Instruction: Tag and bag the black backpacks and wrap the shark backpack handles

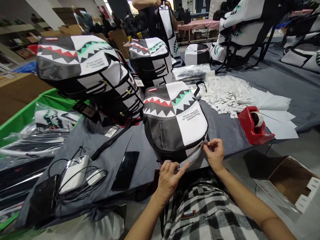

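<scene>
A black, grey and white backpack (175, 121) with a red and green shark-mouth print lies on the table, its bottom toward me. At its lower left edge, my left hand (170, 175) has curled fingers on the backpack, with the index finger stretched along the pale bottom panel. My right hand (214, 154) pinches the backpack's lower right edge between thumb and fingers. Whether a small piece is also in that pinch is too small to tell. Both hands are close together, in front of a checked apron (200, 206).
Two similar backpacks (82, 66) stand behind on the left. A red tape dispenser (255, 126) sits right, beside a heap of small white packets (225, 95). Near the front left are a phone (125, 170) and a white power bank (75, 174) with cables. A co-worker (155, 20) stands across the table.
</scene>
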The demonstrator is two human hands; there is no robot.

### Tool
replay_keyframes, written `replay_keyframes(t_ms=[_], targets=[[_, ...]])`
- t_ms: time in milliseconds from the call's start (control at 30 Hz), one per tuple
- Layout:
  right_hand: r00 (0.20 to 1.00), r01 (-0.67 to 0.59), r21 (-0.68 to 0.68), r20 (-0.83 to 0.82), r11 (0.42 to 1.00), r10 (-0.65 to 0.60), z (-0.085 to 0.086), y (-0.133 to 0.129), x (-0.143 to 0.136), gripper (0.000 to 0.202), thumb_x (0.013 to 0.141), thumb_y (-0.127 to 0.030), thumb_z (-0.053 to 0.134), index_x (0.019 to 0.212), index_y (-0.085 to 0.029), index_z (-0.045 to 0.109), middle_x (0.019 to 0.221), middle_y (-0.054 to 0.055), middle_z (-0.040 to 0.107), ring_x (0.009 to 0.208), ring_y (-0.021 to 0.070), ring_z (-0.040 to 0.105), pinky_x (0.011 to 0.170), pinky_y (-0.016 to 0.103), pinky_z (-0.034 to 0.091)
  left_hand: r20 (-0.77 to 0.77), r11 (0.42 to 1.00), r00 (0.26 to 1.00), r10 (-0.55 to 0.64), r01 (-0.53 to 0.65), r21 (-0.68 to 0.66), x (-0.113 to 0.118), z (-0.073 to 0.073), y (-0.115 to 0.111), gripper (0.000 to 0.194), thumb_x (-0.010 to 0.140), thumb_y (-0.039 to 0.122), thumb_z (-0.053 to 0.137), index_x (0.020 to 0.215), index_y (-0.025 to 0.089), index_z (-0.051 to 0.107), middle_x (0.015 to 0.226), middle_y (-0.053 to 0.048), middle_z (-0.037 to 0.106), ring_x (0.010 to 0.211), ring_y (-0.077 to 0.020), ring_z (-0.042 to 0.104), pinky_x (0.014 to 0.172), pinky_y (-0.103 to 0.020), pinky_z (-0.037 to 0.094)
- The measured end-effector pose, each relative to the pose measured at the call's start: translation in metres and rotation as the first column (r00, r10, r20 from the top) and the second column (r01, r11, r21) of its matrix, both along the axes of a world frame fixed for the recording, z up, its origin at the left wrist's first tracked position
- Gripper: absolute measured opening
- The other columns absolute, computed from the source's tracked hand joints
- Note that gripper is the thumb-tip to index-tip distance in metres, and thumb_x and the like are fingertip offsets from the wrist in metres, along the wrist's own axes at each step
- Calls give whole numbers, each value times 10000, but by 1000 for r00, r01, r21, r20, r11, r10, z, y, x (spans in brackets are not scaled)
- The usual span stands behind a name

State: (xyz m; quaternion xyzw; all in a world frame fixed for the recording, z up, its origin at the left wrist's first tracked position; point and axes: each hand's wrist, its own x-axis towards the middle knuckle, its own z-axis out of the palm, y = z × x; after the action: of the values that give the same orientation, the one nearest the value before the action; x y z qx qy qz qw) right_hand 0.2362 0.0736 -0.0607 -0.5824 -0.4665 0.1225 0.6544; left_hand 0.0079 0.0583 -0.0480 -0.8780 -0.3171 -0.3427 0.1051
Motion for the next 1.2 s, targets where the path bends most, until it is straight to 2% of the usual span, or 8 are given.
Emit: replay_keyframes(t_ms=[133, 233, 333, 467, 767, 900, 1100, 1200], targets=[[931, -132, 107, 353, 985, 87, -13, -7, 8, 65, 918, -212, 619, 970, -250, 610, 949, 49, 627, 954, 217, 660, 869, 423, 573, 20, 1000, 1000, 8, -8, 5, 0, -4, 1, 472, 942, 41, 515, 1337, 275, 621, 849, -26, 562, 799, -155, 504, 861, -328, 428], [784, -346, 114, 580, 931, 220, -24, -8, 23, 261, 922, -173, 550, 1123, -286, 672, 1043, 75, 645, 1111, 249, 642, 929, 459, 575, 43, 1000, 999, -7, 7, -3, -1, -4, 1, 465, 939, 49, 528, 1343, 260, 619, 839, -24, 567, 797, -154, 520, 856, -324, 433], [647, -450, 71, 712, 890, 271, -26, -3, 37, 327, 908, -165, 550, 1160, -321, 689, 1098, 63, 673, 1139, 236, 631, 965, 456, 567, 60, 1000, 998, -13, 14, -8, -3, -3, 2, 428, 952, 62, 527, 1344, 218, 604, 840, -24, 584, 801, -158, 538, 873, -327, 438], [462, -515, -56, 822, 855, 332, -9, 4, 42, 329, 892, -128, 506, 1118, -290, 681, 1079, 50, 704, 1071, 210, 643, 971, 428, 546, 49, 1000, 999, -13, 15, -27, -7, -1, 1, 353, 971, 116, 537, 1322, 128, 575, 870, -48, 633, 818, -172, 565, 871, -338, 454], [45, -599, -329, 896, 730, 441, 33, 17, 46, 153, 813, -139, 539, 920, -235, 591, 802, 23, 616, 748, 186, 526, 693, 321, 415, 62, 998, 998, 10, -5, -66, -3, 5, -2, 147, 945, 105, 574, 1054, 183, 634, 862, -47, 629, 823, -174, 572, 832, -351, 501], [29, -667, -333, 882, 666, 470, 37, 22, 51, 120, 833, -151, 535, 896, -241, 583, 873, 32, 642, 780, 184, 517, 708, 311, 386, 69, 1000, 998, -6, 8, -30, -7, 6, -1, 126, 935, 112, 603, 1036, 184, 627, 909, -54, 628, 966, -195, 597, 946, -399, 527], [-52, -613, -348, 914, 710, 403, 44, 18, 46, 189, 858, -177, 558, 1009, -229, 658, 806, 33, 622, 733, 194, 480, 660, 326, 334, -50, 999, 998, -43, 43, -2, -25, -4, 8, 92, 936, 160, 625, 1023, 191, 630, 969, -63, 676, 1007, -191, 630, 987, -425, 549], [-37, -609, -340, 914, 716, 403, 42, 18, 45, 179, 926, -232, 566, 1066, -253, 676, 791, 33, 609, 713, 192, 466, 641, 329, 308, -85, 996, 994, -71, 74, 39, -31, -8, 14, 116, 936, 118, 603, 1026, 186, 630, 963, -65, 686, 992, -181, 646, 974, -418, 559]])
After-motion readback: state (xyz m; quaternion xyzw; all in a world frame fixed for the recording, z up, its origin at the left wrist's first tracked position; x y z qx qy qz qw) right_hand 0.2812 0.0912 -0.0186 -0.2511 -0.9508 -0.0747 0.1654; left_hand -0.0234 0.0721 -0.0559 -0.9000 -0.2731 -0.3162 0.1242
